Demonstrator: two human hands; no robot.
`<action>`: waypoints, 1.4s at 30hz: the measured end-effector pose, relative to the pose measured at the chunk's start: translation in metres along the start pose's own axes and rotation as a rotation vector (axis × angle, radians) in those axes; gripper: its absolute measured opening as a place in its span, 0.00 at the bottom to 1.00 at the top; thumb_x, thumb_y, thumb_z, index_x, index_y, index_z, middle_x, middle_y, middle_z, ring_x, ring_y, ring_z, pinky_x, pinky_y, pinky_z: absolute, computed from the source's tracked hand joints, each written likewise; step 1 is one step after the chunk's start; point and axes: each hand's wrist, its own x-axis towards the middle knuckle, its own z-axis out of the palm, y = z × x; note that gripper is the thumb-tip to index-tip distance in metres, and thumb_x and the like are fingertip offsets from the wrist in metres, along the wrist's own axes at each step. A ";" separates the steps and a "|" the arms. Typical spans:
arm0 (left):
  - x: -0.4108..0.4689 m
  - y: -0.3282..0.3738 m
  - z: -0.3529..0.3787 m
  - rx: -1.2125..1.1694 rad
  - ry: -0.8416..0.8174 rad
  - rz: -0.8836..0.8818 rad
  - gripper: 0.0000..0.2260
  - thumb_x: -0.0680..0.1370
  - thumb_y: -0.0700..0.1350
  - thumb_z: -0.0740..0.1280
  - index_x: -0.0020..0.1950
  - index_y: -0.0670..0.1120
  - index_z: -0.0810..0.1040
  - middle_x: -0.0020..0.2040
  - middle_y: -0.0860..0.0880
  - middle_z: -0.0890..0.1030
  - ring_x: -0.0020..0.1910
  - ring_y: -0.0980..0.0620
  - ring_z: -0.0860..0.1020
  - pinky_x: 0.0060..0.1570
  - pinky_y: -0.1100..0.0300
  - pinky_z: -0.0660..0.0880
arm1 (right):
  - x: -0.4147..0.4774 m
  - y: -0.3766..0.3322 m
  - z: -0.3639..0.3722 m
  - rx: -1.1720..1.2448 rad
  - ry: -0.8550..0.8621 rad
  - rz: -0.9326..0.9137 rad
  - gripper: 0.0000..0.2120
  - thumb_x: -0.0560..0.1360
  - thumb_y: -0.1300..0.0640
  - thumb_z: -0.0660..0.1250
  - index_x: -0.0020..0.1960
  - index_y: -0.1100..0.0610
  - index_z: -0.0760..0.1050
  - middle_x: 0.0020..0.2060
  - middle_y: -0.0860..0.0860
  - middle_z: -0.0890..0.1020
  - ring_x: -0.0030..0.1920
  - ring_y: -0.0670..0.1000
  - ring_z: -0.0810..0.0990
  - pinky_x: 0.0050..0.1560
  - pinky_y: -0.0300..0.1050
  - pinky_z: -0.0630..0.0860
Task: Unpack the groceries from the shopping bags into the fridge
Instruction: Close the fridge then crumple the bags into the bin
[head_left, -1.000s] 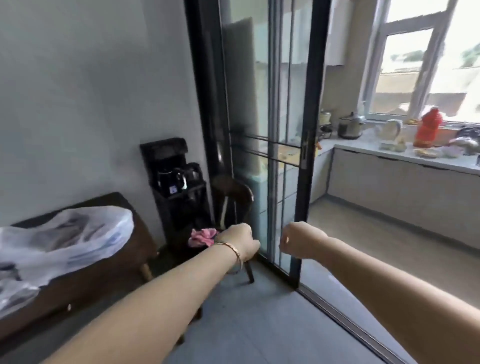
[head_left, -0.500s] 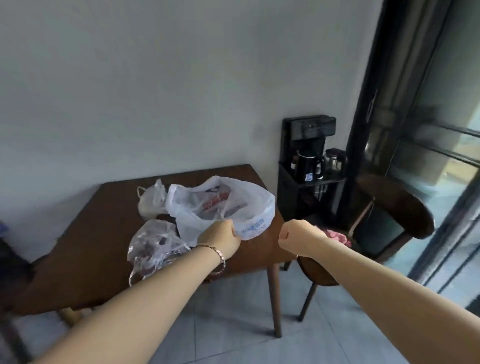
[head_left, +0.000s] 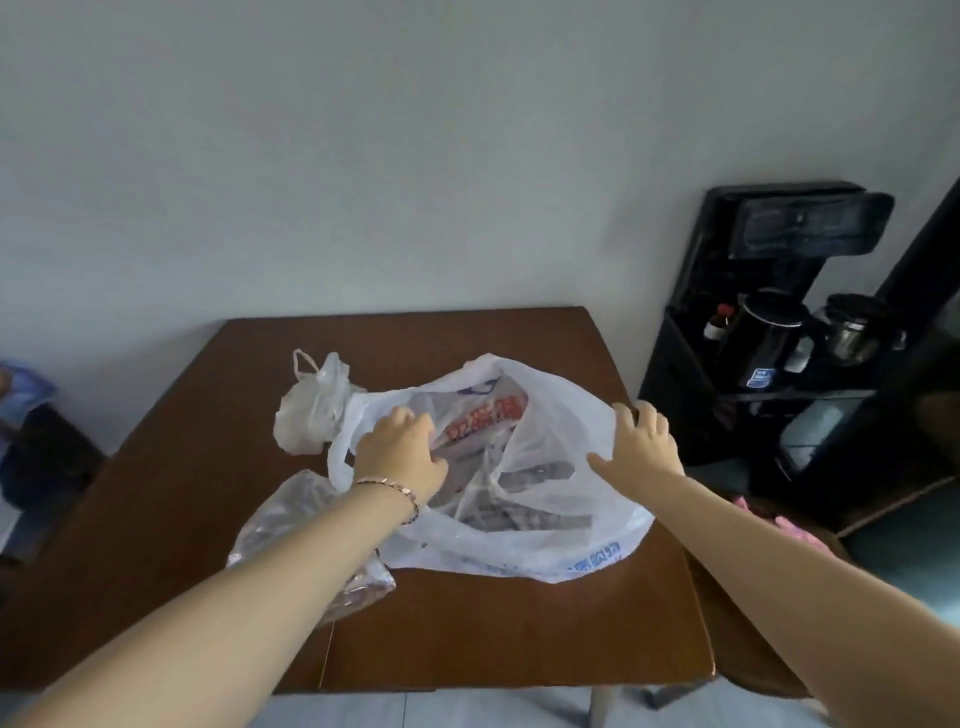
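A large white plastic shopping bag (head_left: 545, 525) lies on a brown wooden table (head_left: 493, 634), with packaged goods showing through it, one with red print. My left hand (head_left: 400, 452), with a bracelet at the wrist, rests on the bag's left side, fingers loosely spread. Spread open, my right hand (head_left: 641, 441) touches the bag's right edge. A small knotted white bag (head_left: 311, 410) sits behind to the left. A clear plastic bag (head_left: 291, 525) lies under my left forearm.
A black water-dispenser stand (head_left: 769, 322) with a kettle (head_left: 766, 338) stands against the wall right of the table. A dark wooden chair (head_left: 727, 623) with something pink on it sits at the table's right edge. Grey wall behind; a dark seat at far left.
My view has swung left from the glass door to the table. Both hands went from closed fists in the air to spread fingers on the large white bag.
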 end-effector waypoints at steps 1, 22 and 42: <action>0.020 -0.004 0.001 0.043 0.011 -0.024 0.16 0.75 0.50 0.64 0.62 0.48 0.71 0.65 0.48 0.69 0.62 0.47 0.70 0.57 0.54 0.69 | 0.022 0.000 0.002 -0.003 -0.024 0.058 0.39 0.74 0.43 0.65 0.76 0.56 0.49 0.75 0.60 0.50 0.74 0.60 0.51 0.72 0.54 0.56; 0.194 0.020 0.021 -1.250 -0.821 -0.669 0.22 0.72 0.64 0.65 0.53 0.46 0.74 0.51 0.43 0.77 0.49 0.40 0.77 0.43 0.48 0.77 | 0.085 -0.115 0.037 0.405 0.000 -0.305 0.14 0.77 0.63 0.63 0.56 0.48 0.79 0.68 0.49 0.64 0.72 0.53 0.57 0.70 0.53 0.62; 0.158 0.041 -0.030 -1.038 -0.567 -0.308 0.06 0.76 0.42 0.65 0.43 0.40 0.77 0.41 0.41 0.80 0.42 0.44 0.81 0.46 0.52 0.79 | 0.105 -0.065 0.007 0.328 0.073 -0.280 0.34 0.70 0.62 0.69 0.73 0.47 0.61 0.59 0.48 0.76 0.57 0.52 0.77 0.54 0.42 0.73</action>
